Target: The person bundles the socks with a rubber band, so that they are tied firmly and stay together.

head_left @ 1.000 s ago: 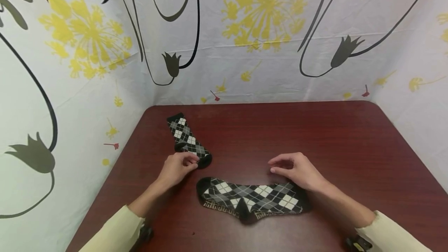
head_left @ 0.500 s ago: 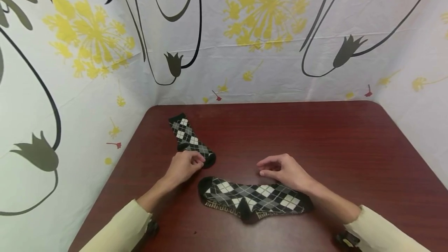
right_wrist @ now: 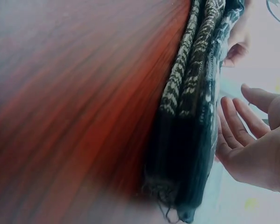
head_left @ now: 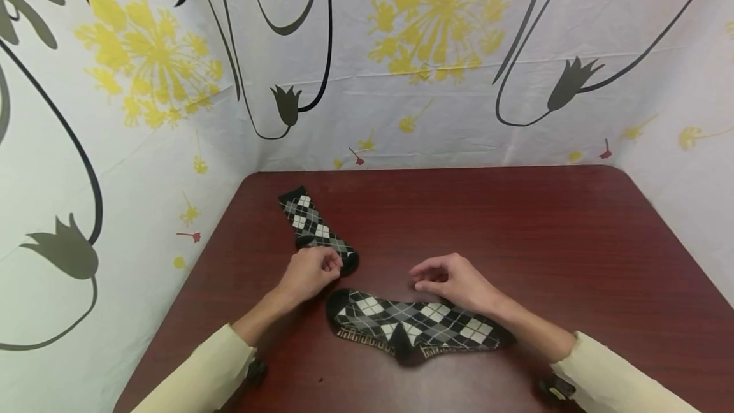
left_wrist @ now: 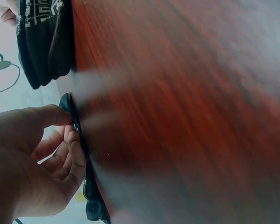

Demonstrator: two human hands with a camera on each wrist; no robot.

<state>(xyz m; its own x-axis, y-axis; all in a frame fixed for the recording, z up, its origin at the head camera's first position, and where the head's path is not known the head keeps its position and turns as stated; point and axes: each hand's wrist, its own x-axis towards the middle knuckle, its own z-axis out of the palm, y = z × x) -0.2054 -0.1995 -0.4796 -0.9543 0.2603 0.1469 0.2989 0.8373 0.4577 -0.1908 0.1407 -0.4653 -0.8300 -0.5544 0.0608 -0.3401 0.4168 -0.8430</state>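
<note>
A black, grey and white argyle sock [head_left: 309, 215] lies at the back left of the table. My left hand [head_left: 312, 271] is at its dark toe; in the left wrist view, the thumb and curled fingers of that hand [left_wrist: 60, 149] pinch its edge. Closer to me lie argyle socks [head_left: 413, 324] laid flat on one another, a dark heel pointing toward me. The right wrist view shows their layered edge [right_wrist: 186, 102]. My right hand [head_left: 459, 280] hovers just beyond these stacked socks, fingers loosely bent and holding nothing.
The dark red wooden table [head_left: 487, 215] has rounded far corners. A white cloth [head_left: 355, 37] with yellow flowers and grey tulips hangs behind it and along both sides. Dark wrist devices [head_left: 556, 389] sit by my pale sleeves [head_left: 619, 371].
My left hand has shifted right, and the toe of the far sock has slid slightly right with it. My right hand has moved left, toward the middle. The stacked socks stay put.
</note>
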